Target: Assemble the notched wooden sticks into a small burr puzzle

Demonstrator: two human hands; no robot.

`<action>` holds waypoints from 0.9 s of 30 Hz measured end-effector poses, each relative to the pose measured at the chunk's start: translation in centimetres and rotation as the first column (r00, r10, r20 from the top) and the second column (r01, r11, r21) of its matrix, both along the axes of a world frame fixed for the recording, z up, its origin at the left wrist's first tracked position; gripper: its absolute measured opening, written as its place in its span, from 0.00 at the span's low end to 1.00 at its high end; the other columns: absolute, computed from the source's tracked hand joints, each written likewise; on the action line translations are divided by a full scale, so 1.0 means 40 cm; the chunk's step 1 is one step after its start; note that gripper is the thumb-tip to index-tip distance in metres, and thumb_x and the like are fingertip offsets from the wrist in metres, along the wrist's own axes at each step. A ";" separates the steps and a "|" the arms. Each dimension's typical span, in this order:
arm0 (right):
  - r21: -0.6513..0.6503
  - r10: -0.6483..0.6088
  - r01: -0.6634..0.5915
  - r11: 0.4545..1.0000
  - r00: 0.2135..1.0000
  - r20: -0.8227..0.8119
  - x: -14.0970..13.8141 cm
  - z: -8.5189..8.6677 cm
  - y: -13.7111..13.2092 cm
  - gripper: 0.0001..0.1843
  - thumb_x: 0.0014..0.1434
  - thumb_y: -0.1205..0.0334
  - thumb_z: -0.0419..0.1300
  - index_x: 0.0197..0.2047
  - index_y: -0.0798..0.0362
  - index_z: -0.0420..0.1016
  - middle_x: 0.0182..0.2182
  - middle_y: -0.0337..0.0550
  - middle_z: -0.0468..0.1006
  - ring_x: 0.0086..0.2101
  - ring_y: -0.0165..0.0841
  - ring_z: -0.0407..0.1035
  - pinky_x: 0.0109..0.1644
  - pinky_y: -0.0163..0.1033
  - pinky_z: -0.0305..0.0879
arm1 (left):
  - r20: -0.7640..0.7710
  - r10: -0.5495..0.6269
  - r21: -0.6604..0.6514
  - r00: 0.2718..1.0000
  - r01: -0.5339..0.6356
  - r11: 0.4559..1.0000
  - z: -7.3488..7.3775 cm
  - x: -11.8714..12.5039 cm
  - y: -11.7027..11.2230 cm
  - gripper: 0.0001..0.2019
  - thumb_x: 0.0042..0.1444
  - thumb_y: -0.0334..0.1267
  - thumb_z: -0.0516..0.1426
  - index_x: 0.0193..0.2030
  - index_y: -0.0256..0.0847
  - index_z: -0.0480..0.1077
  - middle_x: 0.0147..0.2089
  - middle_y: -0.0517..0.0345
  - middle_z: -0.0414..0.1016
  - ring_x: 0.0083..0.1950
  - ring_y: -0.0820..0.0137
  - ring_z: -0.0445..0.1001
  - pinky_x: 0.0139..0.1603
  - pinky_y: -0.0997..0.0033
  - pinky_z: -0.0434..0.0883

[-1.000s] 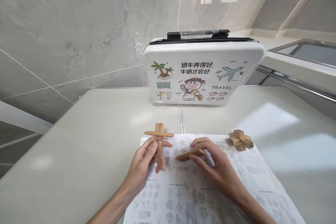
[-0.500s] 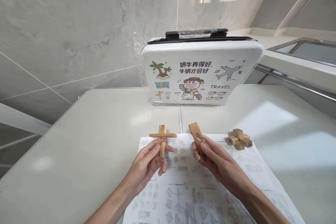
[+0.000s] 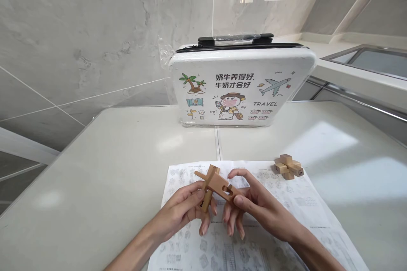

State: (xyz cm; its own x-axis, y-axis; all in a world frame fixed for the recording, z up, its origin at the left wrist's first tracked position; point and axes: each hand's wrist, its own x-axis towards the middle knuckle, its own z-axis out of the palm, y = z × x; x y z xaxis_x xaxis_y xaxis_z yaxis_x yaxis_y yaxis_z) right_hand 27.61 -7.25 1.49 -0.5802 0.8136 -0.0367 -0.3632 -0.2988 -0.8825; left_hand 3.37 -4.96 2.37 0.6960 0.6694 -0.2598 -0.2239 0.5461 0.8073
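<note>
My left hand grips a cross of wooden puzzle pieces between thumb and fingers, with a dark mark on the lower end. My right hand pinches a flat wooden puzzle piece that has a slot cut through it near my thumb. This slotted piece lies slantwise against the cross, its far end overlapping it. Where the pieces meet is partly covered, so I cannot tell whether they interlock. Both hands are over the printed instruction sheet.
An assembled wooden burr puzzle sits at the sheet's upper right corner. Behind, a white case with cartoon prints and a black handle stands upright in clear plastic wrap on the pale table. A grey wall is beyond.
My hands have come together. The slotted piece has moved left and down onto the cross, and the cross has tilted and shifted right and a little nearer to me.
</note>
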 end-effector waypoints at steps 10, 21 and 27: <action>0.004 -0.003 0.002 1.000 0.999 0.033 -0.001 0.009 -0.001 0.17 0.76 0.47 0.56 0.58 0.44 0.55 0.36 0.39 0.82 0.30 0.33 0.79 0.34 0.38 0.74 | 0.092 -0.135 -0.049 0.986 0.140 0.989 -0.007 -0.008 0.006 0.18 0.72 0.49 0.57 0.57 0.36 0.73 0.37 0.54 0.75 0.23 0.73 0.75 0.27 0.72 0.72; 0.015 0.046 -0.048 0.999 0.992 0.121 -0.006 0.009 -0.009 0.14 0.77 0.46 0.53 0.49 0.47 0.62 0.34 0.36 0.76 0.25 0.28 0.72 0.33 0.37 0.71 | -0.123 -0.279 0.042 0.952 0.286 0.957 0.009 -0.016 -0.017 0.23 0.74 0.58 0.50 0.62 0.44 0.67 0.30 0.69 0.52 0.19 0.81 0.51 0.19 0.78 0.55; 0.001 0.105 -0.107 0.994 0.972 0.211 -0.004 0.015 -0.009 0.20 0.76 0.43 0.53 0.41 0.50 0.66 0.33 0.37 0.74 0.22 0.26 0.69 0.30 0.35 0.65 | -0.050 -0.346 0.023 0.937 0.348 0.937 0.022 -0.003 -0.014 0.21 0.73 0.57 0.52 0.50 0.40 0.72 0.28 0.69 0.47 0.22 0.80 0.42 0.20 0.76 0.44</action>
